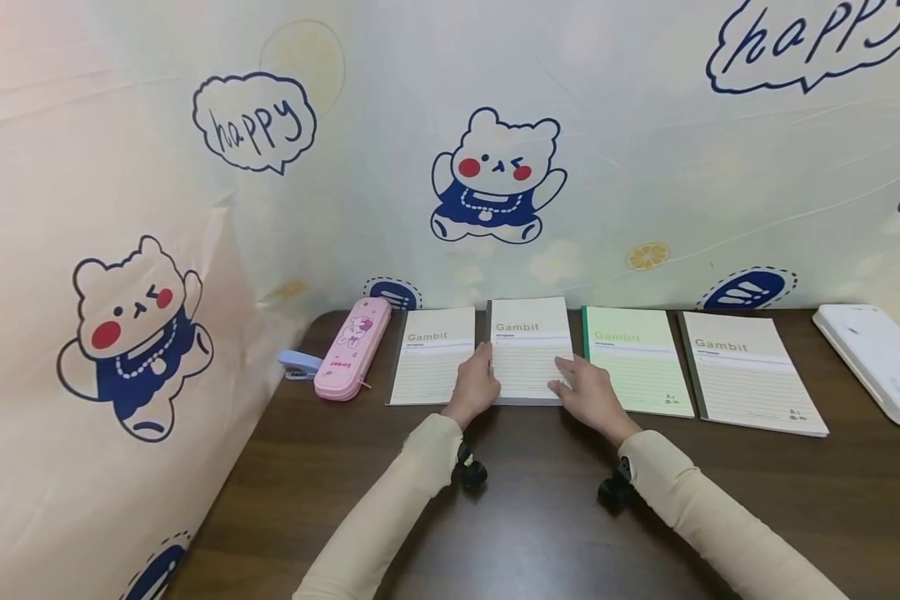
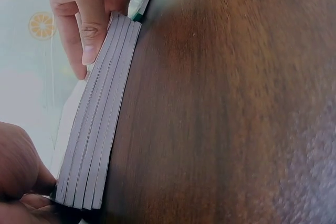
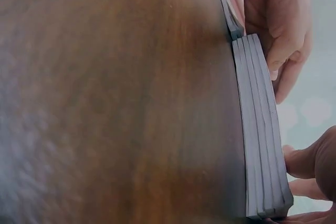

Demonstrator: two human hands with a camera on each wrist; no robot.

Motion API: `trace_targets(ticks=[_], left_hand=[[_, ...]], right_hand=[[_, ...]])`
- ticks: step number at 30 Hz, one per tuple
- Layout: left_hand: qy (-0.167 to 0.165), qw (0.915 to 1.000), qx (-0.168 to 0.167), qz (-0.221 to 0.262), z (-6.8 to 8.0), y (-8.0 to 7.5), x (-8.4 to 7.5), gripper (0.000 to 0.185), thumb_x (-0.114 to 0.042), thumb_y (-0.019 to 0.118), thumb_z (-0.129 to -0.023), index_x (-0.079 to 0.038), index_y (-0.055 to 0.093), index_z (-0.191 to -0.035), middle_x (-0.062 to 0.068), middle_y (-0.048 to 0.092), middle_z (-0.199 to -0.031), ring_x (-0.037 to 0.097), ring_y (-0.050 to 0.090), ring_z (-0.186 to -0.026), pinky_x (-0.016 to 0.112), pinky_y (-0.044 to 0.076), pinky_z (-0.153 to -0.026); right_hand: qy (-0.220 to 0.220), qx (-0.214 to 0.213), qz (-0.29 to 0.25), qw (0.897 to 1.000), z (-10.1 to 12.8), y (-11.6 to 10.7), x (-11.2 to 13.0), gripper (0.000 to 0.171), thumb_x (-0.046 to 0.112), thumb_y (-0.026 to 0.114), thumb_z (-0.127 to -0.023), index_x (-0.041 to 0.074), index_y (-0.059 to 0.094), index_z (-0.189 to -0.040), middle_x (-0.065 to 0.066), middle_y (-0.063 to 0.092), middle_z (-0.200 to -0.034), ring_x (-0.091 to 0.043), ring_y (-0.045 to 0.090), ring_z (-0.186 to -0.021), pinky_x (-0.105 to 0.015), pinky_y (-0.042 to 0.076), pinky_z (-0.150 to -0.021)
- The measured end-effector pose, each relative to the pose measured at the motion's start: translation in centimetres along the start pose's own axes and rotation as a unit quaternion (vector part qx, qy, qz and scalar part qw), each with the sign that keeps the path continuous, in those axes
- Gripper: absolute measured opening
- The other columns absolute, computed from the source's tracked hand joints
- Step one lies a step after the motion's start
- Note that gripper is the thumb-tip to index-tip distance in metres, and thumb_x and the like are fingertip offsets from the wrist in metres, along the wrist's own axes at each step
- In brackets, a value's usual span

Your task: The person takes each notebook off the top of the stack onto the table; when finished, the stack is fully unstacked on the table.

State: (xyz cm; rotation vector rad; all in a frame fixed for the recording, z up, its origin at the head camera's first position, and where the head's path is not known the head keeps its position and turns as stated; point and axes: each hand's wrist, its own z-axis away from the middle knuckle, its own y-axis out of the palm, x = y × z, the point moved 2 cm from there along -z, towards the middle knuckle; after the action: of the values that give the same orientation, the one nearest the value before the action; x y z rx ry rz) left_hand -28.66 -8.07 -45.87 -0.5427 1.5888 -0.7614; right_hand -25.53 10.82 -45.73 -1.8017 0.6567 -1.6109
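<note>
Low in the middle of the head picture, two sleeves reach up over the brown surface (image 1: 540, 517). Just above them, the left hand (image 1: 474, 388) grips the left edge of a stack of notebooks (image 1: 529, 350), fingers curled round it. The right hand (image 1: 588, 395) holds the right edge the same way. The wrist pictures show about four books in the stack. Beside it lie one notebook on the left (image 1: 432, 355), a green one (image 1: 637, 358) and another (image 1: 750, 371) on the right. Further left sit a pink pencil case (image 1: 352, 347) and a blue stapler (image 1: 298, 363).
</note>
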Motion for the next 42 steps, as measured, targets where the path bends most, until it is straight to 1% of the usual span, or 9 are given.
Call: trace_targets(ticks=[8, 18, 20, 24, 27, 32, 34, 38, 42], left_hand=[[-0.013, 0.9998, -0.01, -0.01, 0.1, 0.0, -0.3, 0.051, 0.001, 0.043, -0.093, 0.006, 0.04, -0.143, 0.023, 0.037, -0.151, 0.033, 0.033, -0.143, 0.043, 0.034, -0.115], [-0.054, 0.9965, -0.039, 0.05, 0.3, -0.5, -1.5, 0.053, -0.011, 0.055, -0.087, 0.002, 0.049, -0.139, 0.021, 0.042, -0.149, 0.033, 0.037, -0.141, 0.044, 0.038, -0.112], [-0.055, 0.9954, -0.056, 0.054, 0.1, -0.8, -1.9, 0.051, -0.01, 0.057, -0.087, 0.002, 0.051, -0.137, 0.02, 0.052, -0.141, 0.032, 0.048, -0.133, 0.043, 0.044, -0.106], [-0.067, 0.989, -0.08, 0.105, -0.2, -2.1, -2.9, 0.044, -0.006, 0.059, -0.086, -0.004, 0.06, -0.13, 0.016, 0.067, -0.117, 0.027, 0.064, -0.105, 0.037, 0.055, -0.081], [-0.077, 0.983, -0.067, 0.153, -0.4, -2.8, -3.4, 0.04, -0.004, 0.061, -0.087, -0.008, 0.063, -0.127, 0.015, 0.066, -0.111, 0.027, 0.063, -0.099, 0.035, 0.055, -0.074], [-0.075, 0.9869, -0.023, 0.141, -0.2, -3.2, -3.0, 0.046, -0.007, 0.064, -0.09, -0.009, 0.056, -0.135, 0.018, 0.059, -0.128, 0.03, 0.057, -0.116, 0.035, 0.054, -0.082], [-0.068, 0.9886, -0.01, 0.134, -0.1, -3.0, -2.7, 0.05, -0.008, 0.065, -0.091, -0.01, 0.052, -0.139, 0.02, 0.055, -0.135, 0.033, 0.06, -0.102, 0.035, 0.053, -0.073], [-0.064, 0.9869, 0.006, 0.148, -0.2, -2.6, -2.3, 0.053, -0.008, 0.064, -0.091, -0.012, 0.05, -0.142, 0.018, 0.048, -0.144, 0.036, 0.058, -0.094, 0.033, 0.046, -0.061], [-0.095, 0.9765, 0.002, 0.193, -0.2, -2.2, -1.8, 0.052, -0.004, 0.062, -0.09, -0.015, 0.052, -0.14, 0.017, 0.046, -0.145, 0.034, 0.05, -0.122, 0.034, 0.049, -0.078]], right_hand=[[-0.016, 0.013, 0.01, 1.0, -0.1, -0.1, 0.1, 0.048, 0.012, 0.063, -0.093, -0.01, 0.05, -0.134, -0.028, 0.045, -0.143, -0.041, 0.041, -0.136, -0.056, 0.036, -0.109], [-0.02, 0.026, 0.025, 0.999, -0.3, -0.6, -0.1, 0.047, 0.011, 0.064, -0.092, -0.009, 0.053, -0.132, -0.027, 0.049, -0.14, -0.041, 0.044, -0.134, -0.056, 0.04, -0.106], [-0.019, 0.031, 0.021, 0.999, -0.2, -0.6, -0.1, 0.047, 0.011, 0.063, -0.092, -0.009, 0.052, -0.133, -0.027, 0.048, -0.141, -0.041, 0.043, -0.134, -0.056, 0.04, -0.106], [-0.018, 0.036, 0.017, 0.999, -0.2, -0.6, -0.1, 0.047, 0.009, 0.062, -0.093, -0.01, 0.05, -0.134, -0.028, 0.046, -0.143, -0.041, 0.043, -0.134, -0.056, 0.041, -0.105], [-0.018, 0.033, 0.014, 0.999, -0.2, -0.6, -0.2, 0.047, 0.007, 0.062, -0.093, -0.01, 0.049, -0.135, -0.03, 0.045, -0.143, -0.042, 0.043, -0.134, -0.056, 0.041, -0.105], [-0.02, 0.034, 0.015, 0.999, -0.3, -0.2, -0.1, 0.046, 0.008, 0.062, -0.093, -0.01, 0.05, -0.134, -0.029, 0.046, -0.142, -0.041, 0.043, -0.134, -0.055, 0.04, -0.106], [-0.026, 0.034, 0.022, 0.999, -0.4, -0.2, 0.0, 0.046, 0.007, 0.062, -0.093, -0.01, 0.05, -0.134, -0.03, 0.047, -0.141, -0.041, 0.044, -0.134, -0.055, 0.04, -0.106], [-0.03, 0.028, 0.032, 0.999, -0.5, -0.4, 0.0, 0.047, 0.007, 0.063, -0.092, -0.011, 0.051, -0.133, -0.03, 0.05, -0.138, -0.042, 0.046, -0.131, -0.056, 0.041, -0.105], [-0.028, 0.028, 0.04, 0.998, -0.4, -0.8, -0.2, 0.046, 0.007, 0.057, -0.094, -0.01, 0.047, -0.136, -0.029, 0.05, -0.138, -0.042, 0.048, -0.13, -0.055, 0.041, -0.105]])
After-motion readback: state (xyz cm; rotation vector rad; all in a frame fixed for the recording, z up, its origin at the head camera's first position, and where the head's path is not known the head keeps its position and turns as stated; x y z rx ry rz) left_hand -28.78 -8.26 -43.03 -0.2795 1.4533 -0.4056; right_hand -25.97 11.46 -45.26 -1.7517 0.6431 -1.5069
